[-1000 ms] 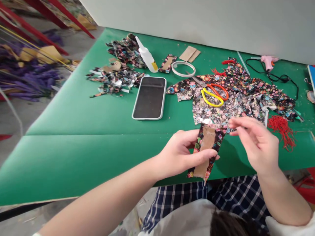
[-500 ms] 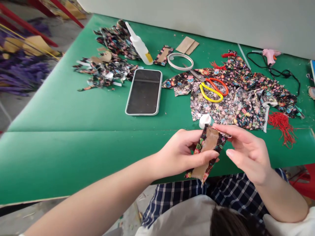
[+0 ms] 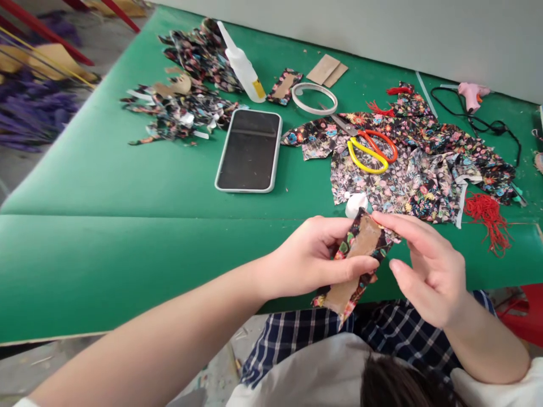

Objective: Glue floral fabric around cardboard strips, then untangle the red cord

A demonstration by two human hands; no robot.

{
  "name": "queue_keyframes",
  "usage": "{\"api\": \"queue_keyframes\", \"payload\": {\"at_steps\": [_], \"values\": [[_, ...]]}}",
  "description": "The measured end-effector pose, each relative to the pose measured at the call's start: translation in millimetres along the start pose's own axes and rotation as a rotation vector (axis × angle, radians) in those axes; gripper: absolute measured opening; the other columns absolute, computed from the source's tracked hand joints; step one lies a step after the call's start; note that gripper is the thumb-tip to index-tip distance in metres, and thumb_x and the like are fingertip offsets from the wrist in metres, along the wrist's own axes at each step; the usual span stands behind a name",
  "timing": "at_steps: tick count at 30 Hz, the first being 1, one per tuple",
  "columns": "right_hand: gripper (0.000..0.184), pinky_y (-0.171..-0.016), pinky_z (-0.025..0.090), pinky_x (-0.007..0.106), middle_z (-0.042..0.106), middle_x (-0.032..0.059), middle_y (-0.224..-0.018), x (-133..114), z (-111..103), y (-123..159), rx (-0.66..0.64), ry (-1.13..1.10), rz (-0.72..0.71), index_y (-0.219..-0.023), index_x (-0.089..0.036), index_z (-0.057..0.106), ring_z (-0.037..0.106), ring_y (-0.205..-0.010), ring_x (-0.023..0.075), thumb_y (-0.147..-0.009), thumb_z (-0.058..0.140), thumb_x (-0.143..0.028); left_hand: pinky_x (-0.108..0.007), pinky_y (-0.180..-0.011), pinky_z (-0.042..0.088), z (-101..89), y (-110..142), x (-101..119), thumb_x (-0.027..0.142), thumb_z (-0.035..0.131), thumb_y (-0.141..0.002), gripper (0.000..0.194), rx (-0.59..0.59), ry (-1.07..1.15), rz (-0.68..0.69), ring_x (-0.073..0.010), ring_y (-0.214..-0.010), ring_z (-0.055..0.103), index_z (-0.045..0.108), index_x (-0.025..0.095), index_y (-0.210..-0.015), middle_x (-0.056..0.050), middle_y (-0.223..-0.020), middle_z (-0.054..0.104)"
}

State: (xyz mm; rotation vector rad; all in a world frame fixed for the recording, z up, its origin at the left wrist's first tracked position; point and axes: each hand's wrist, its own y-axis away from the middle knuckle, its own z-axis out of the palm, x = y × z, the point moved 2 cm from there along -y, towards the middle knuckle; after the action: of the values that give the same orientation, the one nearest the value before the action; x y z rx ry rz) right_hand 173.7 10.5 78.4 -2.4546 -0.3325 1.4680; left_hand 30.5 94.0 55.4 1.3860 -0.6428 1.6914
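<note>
My left hand point(image 3: 316, 257) is closed around a small cardboard strip wrapped in dark floral fabric point(image 3: 367, 236), thumb across its face. Bare brown cardboard shows along the strip's middle, between folded fabric edges. The strip slants, its lower end over the table's front edge. The fingers of my right hand point(image 3: 436, 265) touch the fabric at the strip's upper right end, while its thumb stands apart from it. Just behind the strip's top lies a small white cap-like piece point(image 3: 357, 204). Beyond it a floral cloth point(image 3: 373, 186) is spread out, with red-and-yellow-handled scissors point(image 3: 368, 148) on it.
On the green table point(image 3: 127, 249) lie a phone point(image 3: 249, 151), a glue bottle point(image 3: 244, 68), a tape roll point(image 3: 314, 100), another wrapped strip point(image 3: 285, 86) and cardboard pieces point(image 3: 326, 70). Fabric scraps point(image 3: 186, 113) lie left, red cords point(image 3: 487, 220) and a pink glue gun point(image 3: 472, 96) right.
The strip has tilted slightly, its lower end swinging left. My right fingers remain at its upper end, where the fabric edge has shifted a little. The head view has moved slightly.
</note>
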Motion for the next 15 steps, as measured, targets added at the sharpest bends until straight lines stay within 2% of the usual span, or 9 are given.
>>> {"api": "queue_keyframes", "payload": {"at_steps": [9, 15], "values": [[0.069, -0.098, 0.053, 0.040, 0.062, -0.0023, -0.128, 0.3, 0.3, -0.1, 0.019, 0.160, -0.102, -0.136, -0.033, 0.043, 0.059, -0.117, 0.0210, -0.074, 0.045, -0.004, -0.014, -0.040, 0.042, -1.5, 0.1, 3.5, 0.016, 0.066, -0.067, 0.009, -0.031, 0.051, 0.025, -0.0071, -0.044, 0.052, 0.058, 0.017, -0.066, 0.005, -0.055, 0.061], [0.074, -0.094, 0.055, 0.039, 0.063, 0.0022, -0.126, -2.8, -2.9, -2.3, -0.001, 0.375, -0.246, -0.140, -0.029, 0.039, 0.061, -0.114, 0.0202, -0.071, 0.044, -0.002, -0.016, -0.042, 0.046, -0.7, 1.9, 4.9, 0.019, 0.067, -0.069, 0.011, -0.093, 0.143, -0.071, -0.0092, -0.048, 0.057, 0.057, 0.018, -0.066, 0.004, -0.057, 0.064]]}}
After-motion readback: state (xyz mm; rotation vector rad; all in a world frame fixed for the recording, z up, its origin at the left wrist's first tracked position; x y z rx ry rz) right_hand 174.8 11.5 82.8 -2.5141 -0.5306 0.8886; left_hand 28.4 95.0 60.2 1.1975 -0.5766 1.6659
